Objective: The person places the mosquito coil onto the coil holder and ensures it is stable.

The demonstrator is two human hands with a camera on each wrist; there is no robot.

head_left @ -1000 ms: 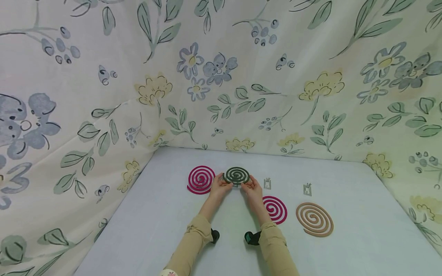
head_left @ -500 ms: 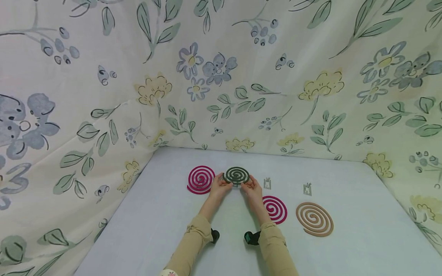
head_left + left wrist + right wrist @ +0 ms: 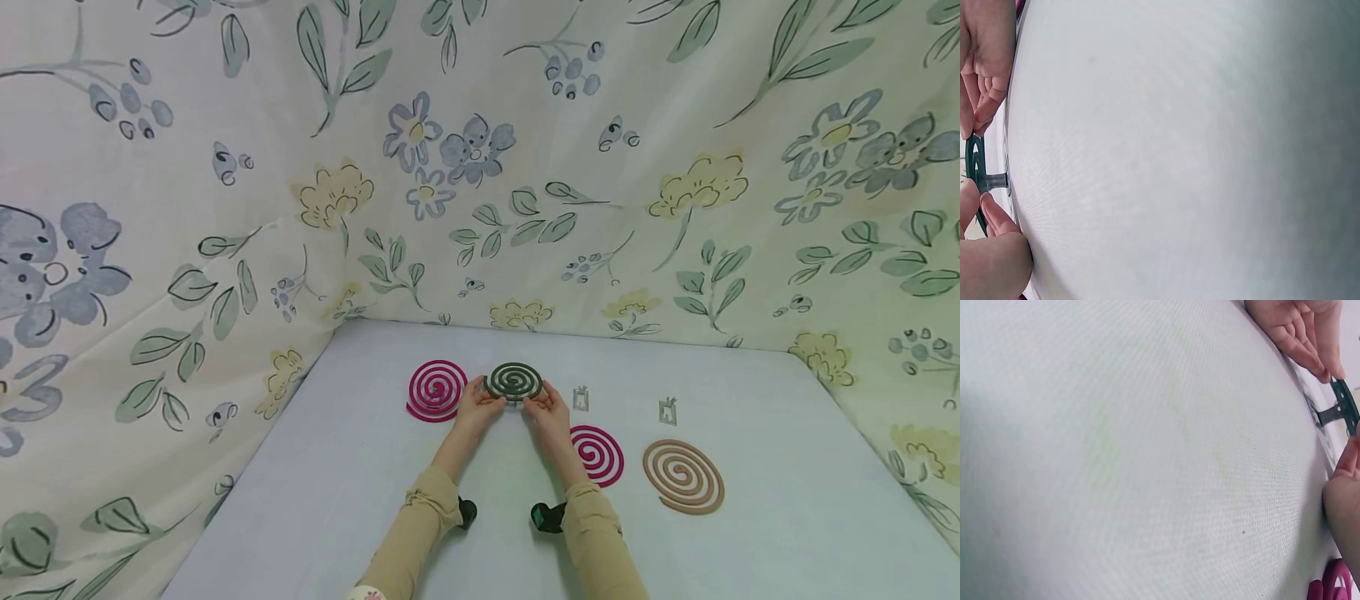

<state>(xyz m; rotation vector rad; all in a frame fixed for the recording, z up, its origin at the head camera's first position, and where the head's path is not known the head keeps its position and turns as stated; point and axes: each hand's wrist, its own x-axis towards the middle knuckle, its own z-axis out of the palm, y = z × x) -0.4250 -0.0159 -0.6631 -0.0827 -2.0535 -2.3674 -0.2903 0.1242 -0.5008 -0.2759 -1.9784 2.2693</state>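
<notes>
A dark green mosquito coil (image 3: 513, 382) sits raised above the table on a small metal stand (image 3: 996, 180), whose upright meets the coil's underside. My left hand (image 3: 477, 407) pinches the coil's left edge between thumb and fingers. On the opposite edge my right hand (image 3: 550, 412) pinches it the same way. Both wrist views show the coil edge-on, roughly level. Close to the left hand lies a magenta coil (image 3: 437, 362), with something greyish near its centre. A second magenta coil (image 3: 597, 457) is partly covered by the right forearm.
Two flat metal stands (image 3: 581, 399), one farther right, lie on the white table (image 3: 337, 467). A tan coil (image 3: 683, 477) lies to the right of the second magenta one. Floral cloth (image 3: 525, 250) hangs behind and at the sides.
</notes>
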